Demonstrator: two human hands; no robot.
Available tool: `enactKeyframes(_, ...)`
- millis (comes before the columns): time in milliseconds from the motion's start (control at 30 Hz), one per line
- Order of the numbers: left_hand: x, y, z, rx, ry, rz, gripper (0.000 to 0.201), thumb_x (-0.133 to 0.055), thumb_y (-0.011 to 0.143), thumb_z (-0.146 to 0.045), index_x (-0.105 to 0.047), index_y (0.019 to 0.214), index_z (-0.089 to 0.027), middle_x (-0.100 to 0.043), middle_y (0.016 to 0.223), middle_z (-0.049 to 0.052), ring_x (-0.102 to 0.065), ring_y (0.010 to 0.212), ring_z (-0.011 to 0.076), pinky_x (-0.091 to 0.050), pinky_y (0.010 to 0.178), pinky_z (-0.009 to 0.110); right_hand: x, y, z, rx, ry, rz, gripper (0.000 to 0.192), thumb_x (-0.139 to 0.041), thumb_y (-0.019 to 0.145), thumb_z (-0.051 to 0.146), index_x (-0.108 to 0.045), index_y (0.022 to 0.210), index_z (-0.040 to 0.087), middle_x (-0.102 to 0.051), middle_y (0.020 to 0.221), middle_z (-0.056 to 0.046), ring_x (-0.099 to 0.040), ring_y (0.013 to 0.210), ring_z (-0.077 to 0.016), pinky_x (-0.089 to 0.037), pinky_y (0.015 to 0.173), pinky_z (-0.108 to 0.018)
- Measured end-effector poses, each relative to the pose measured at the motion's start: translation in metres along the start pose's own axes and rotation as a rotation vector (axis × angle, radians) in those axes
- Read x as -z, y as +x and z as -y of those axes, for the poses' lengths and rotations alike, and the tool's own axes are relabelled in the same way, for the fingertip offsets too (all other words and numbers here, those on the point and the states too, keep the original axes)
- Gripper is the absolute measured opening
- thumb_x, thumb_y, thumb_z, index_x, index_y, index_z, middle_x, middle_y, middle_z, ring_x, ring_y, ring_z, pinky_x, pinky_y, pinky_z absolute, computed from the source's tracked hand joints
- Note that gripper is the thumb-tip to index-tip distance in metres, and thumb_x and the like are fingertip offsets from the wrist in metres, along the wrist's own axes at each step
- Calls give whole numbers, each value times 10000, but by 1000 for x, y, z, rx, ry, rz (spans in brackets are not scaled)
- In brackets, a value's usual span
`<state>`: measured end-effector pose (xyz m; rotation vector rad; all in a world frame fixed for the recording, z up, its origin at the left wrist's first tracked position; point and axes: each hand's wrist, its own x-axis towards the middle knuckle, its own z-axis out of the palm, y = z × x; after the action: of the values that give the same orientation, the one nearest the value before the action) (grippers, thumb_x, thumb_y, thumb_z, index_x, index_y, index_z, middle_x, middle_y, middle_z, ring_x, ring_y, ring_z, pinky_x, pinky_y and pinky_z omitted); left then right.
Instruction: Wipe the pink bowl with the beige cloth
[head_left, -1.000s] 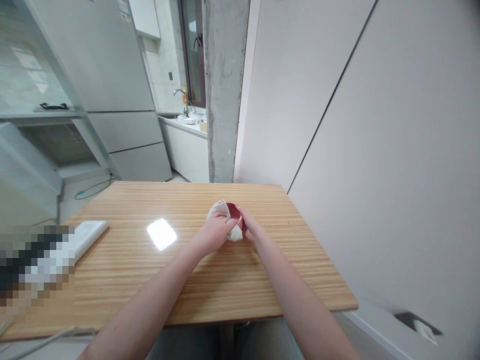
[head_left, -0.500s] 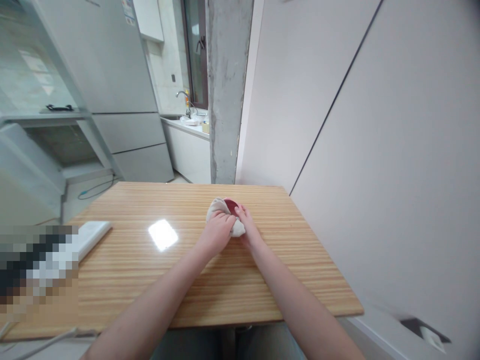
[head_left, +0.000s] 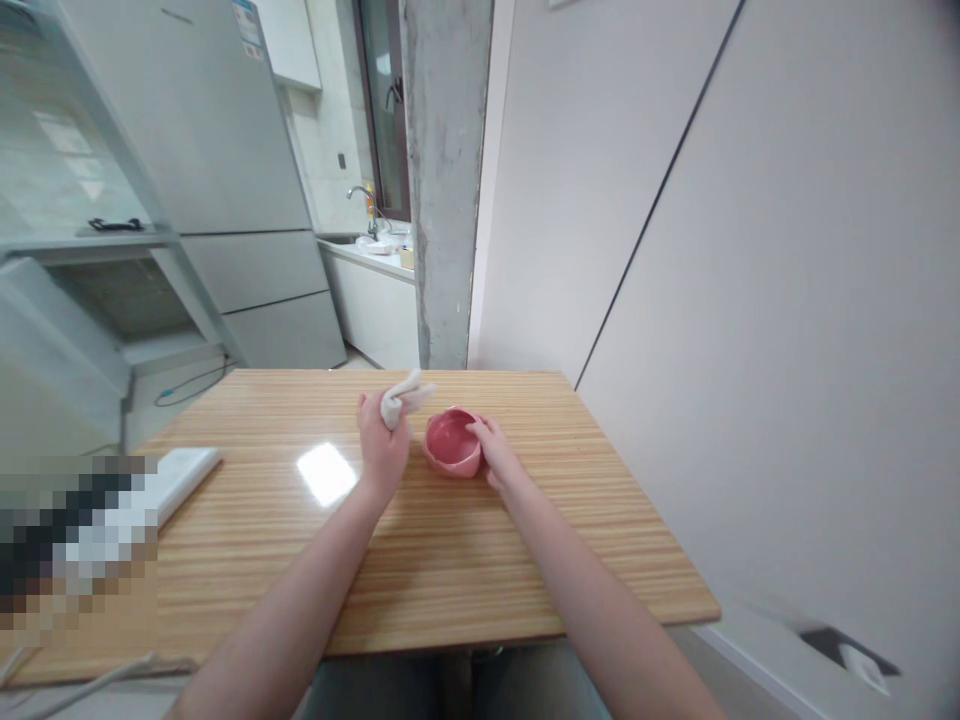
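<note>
A pink bowl [head_left: 452, 443] is tilted a little towards me over the middle of the table, its inside showing. My right hand [head_left: 491, 452] grips its right side, thumb over the rim and fingers around the outside. To the left of the bowl, my left hand [head_left: 384, 440] is closed on a bunched, off-white cloth [head_left: 401, 398], whose loose ends stick out to the right above the fist. The cloth and the bowl are apart. Whether the bowl's base touches the table I cannot tell.
The wood-grain table [head_left: 600, 540] spans the front. At its left lies a white flat object [head_left: 187, 470], partly blurred out, with a cable [head_left: 97, 685] near the front edge. A white wall panel [head_left: 750, 350] borders the right; a grey pillar [head_left: 448, 200] stands behind.
My left hand has lifted the cloth out of the bowl and moved left, bunching it. The bowl, covered before, now shows its inside. My right hand keeps its hold.
</note>
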<state>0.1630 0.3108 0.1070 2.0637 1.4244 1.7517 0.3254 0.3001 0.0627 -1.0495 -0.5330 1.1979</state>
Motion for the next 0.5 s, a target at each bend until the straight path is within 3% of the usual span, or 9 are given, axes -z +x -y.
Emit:
enactKeyframes(100,-2,-1,2,-19,-20,-1,267,-405,912,-230,-508,1155,-192,-603,1163,96,-526,1136,211,-237,1106,493,-4,-5,-2,-12,-19,47,278,-679,572,220,-616,842,206,-687,776,20,-611,748,-142,-470,703,-250)
enactKeyframes(233,-14,-9,-1,-127,-46,362,376,-443,890,-225,-466,1265,-198,-509,1344,112,-427,1284,229,-203,1129,518,-5,-5,-3,3,19,95,326,-685,582,242,-611,897,203,-699,816,9,-622,762,-146,-478,717,-260)
enactKeyframes(333,-19,-14,-4,-196,-97,585,474,-452,880,-217,-408,1352,-203,-409,1443,105,-324,1367,221,-245,1139,470,-1,-1,-1,55,54,25,352,-691,587,247,-595,924,211,-698,822,10,-630,760,-147,-488,722,-265)
enactKeyframes(500,-19,-17,-9,-252,-157,685,465,-419,890,-186,-428,1355,-209,-308,1507,90,-266,1399,213,-249,1153,449,7,4,4,119,148,-135,379,-693,608,302,-551,951,228,-678,847,8,-633,781,-156,-507,732,-281)
